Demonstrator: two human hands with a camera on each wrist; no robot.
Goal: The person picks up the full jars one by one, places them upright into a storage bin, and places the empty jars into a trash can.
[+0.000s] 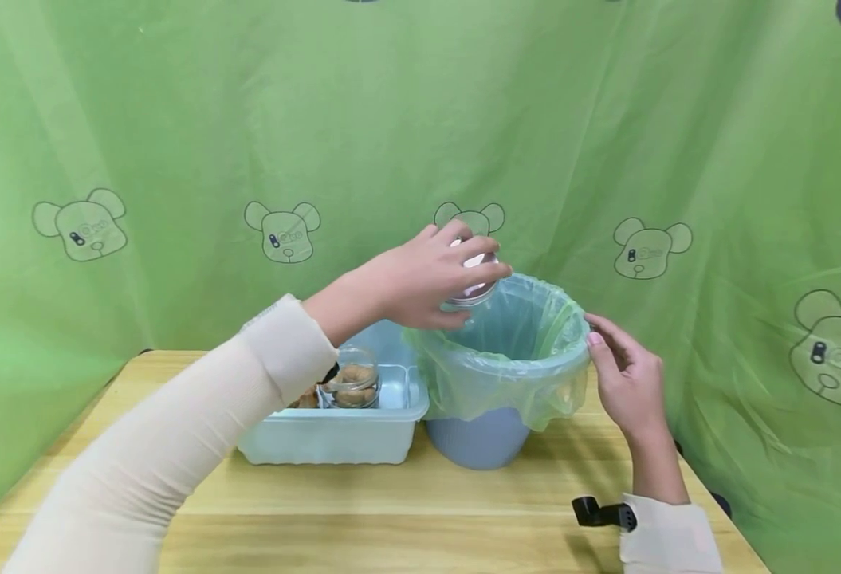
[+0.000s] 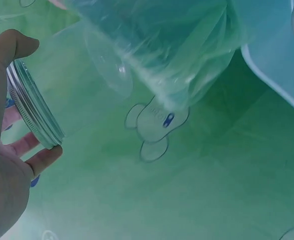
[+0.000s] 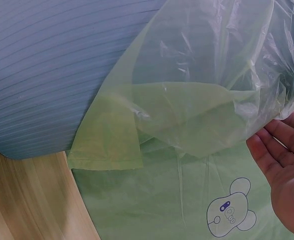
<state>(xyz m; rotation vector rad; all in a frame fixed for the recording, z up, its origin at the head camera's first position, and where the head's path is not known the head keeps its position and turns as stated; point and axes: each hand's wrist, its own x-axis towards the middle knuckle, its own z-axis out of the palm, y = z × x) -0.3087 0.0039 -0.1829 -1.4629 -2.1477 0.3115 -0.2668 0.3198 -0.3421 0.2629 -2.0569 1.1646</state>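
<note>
My left hand [image 1: 430, 279] grips a clear jar [image 2: 76, 85] by its silver lid [image 2: 34, 107], over the near-left part of the bin's mouth. In the left wrist view the jar is see-through, and its lid lies between thumb and fingers. Below stands a blue-grey trash bin [image 1: 481, 442], lined with a translucent green trash bag [image 1: 470, 387] folded over the rim. At the right side of that rim my right hand [image 1: 628, 383] pinches the bag-covered edge between thumb and fingers. The right wrist view shows its fingers [image 3: 282, 142] against the hanging bag.
A light blue plastic basket [image 1: 334, 438] stands left of the bin. Inside it are a clear container with brown pieces [image 1: 355, 383] and more brown items, partly hidden behind the left sleeve [image 1: 198, 414]. Green curtain [image 1: 363, 119] surrounds the wooden table [image 1: 363, 510].
</note>
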